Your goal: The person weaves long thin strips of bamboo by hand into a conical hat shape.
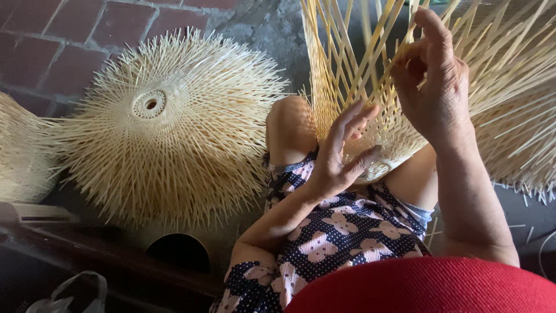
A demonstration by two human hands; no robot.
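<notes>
A half-woven bamboo lampshade (509, 87) of pale thin strips rests on my lap and spreads up to the right. My right hand (434, 81) is raised against its weave, fingers pinching loose bamboo strips (370, 52) near the top. My left hand (341, 153) sits lower, by my knee, fingers spread and touching the woven part from the near side. Whether it grips a strip is hard to tell.
A finished round bamboo shade (156, 127) with a small centre ring and spiky edge lies on the left, with another shade (17, 150) at the far left. Red brick paving (69, 35) lies behind. A dark bench edge (87, 249) and a white bag handle (75, 293) are at the lower left.
</notes>
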